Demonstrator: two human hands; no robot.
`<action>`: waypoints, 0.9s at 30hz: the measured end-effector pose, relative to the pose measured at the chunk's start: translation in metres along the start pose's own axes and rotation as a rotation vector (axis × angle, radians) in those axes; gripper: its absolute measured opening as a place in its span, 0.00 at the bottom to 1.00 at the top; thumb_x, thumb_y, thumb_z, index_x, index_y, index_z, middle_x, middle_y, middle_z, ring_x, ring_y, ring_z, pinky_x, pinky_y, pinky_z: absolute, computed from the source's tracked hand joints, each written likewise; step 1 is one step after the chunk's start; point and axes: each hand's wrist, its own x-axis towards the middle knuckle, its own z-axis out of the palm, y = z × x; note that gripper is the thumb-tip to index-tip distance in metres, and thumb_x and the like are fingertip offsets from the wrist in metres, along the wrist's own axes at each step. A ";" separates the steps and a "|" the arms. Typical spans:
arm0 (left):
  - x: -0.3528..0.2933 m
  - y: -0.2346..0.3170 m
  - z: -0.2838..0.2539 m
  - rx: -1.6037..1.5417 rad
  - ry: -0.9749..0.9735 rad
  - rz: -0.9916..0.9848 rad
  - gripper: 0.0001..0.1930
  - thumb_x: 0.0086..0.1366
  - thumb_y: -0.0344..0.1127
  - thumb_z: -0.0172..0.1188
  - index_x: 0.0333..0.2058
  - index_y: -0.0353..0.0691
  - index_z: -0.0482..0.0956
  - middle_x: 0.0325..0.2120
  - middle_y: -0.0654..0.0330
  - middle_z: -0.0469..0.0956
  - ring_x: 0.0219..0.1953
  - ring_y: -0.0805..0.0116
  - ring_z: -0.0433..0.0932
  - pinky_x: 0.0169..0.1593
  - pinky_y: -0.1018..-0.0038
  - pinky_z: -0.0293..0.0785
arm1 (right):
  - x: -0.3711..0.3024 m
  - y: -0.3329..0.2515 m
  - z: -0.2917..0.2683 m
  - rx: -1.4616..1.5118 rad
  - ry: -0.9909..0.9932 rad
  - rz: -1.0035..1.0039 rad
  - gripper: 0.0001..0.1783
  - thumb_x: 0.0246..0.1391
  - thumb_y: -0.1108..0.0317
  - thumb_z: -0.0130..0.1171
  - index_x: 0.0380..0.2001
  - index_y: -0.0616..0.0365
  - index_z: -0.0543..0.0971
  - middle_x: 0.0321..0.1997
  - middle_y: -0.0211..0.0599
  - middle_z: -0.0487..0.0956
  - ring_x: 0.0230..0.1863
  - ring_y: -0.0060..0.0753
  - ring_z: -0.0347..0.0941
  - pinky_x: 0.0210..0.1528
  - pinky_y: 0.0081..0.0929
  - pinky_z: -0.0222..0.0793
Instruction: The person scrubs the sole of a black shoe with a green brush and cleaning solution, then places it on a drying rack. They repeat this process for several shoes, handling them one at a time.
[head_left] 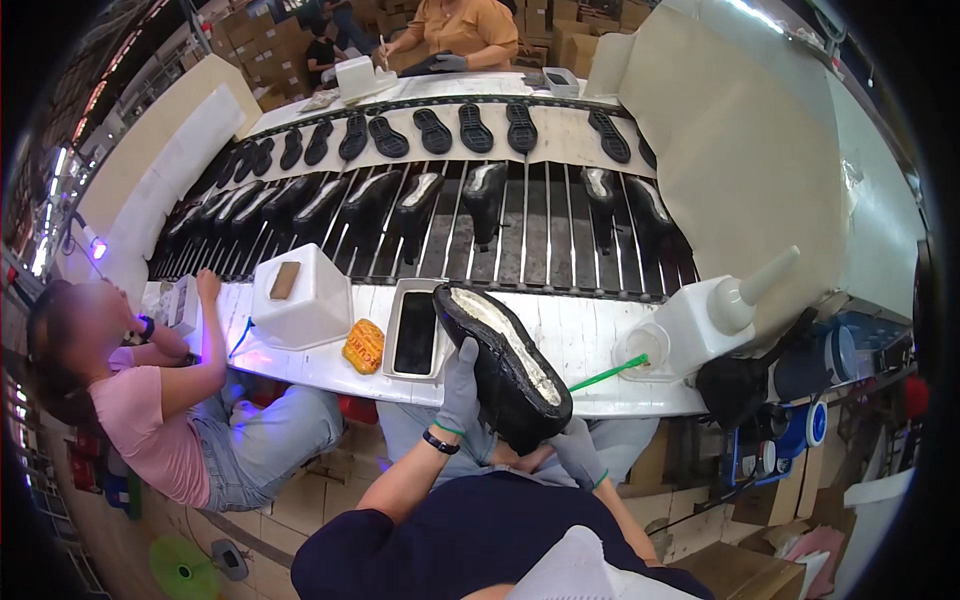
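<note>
In front of my chest I hold a black shoe upper (512, 375) with its underside turned up. A long pale, whitish patch runs along that underside, rimmed in black. My left hand (461, 388), in a grey glove, is closed on the shoe's left side. Around the lower right end of the shoe, my gloved right hand (580, 452) grips it, its fingers partly hidden. Just left of the shoe sits a white tray (440, 372) with a dark rectangular inside. A green-handled brush (610, 372) leans in a clear cup (655, 352) to the right.
Ahead, a rod conveyor (545, 220) carries several black shoe uppers, with black soles (433, 131) on a strip behind. A white bottle (700, 315) with a long nozzle is at right; a white container (300, 300) and yellow packet (364, 346) at left. Co-workers sit left and across.
</note>
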 end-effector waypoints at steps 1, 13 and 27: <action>0.000 0.001 0.003 -0.014 -0.001 -0.025 0.32 0.67 0.60 0.57 0.52 0.33 0.73 0.45 0.60 0.78 0.46 0.71 0.77 0.51 0.73 0.75 | -0.007 -0.020 -0.001 0.059 -0.006 -0.061 0.26 0.57 0.69 0.61 0.57 0.70 0.72 0.51 0.38 0.80 0.51 0.26 0.73 0.55 0.25 0.69; 0.005 -0.027 0.025 0.150 -0.120 -0.069 0.31 0.72 0.56 0.52 0.62 0.36 0.64 0.52 0.59 0.73 0.55 0.68 0.73 0.60 0.71 0.69 | -0.013 -0.050 0.011 0.404 0.153 -0.047 0.39 0.47 0.76 0.68 0.63 0.63 0.66 0.58 0.40 0.74 0.56 0.31 0.73 0.60 0.30 0.72; 0.017 -0.025 -0.060 0.661 -0.269 0.030 0.24 0.73 0.43 0.51 0.60 0.34 0.69 0.44 0.51 0.82 0.45 0.67 0.81 0.50 0.73 0.74 | 0.067 -0.089 -0.009 0.753 0.338 -0.166 0.22 0.56 0.75 0.57 0.54 0.67 0.73 0.50 0.40 0.79 0.48 0.31 0.78 0.52 0.27 0.76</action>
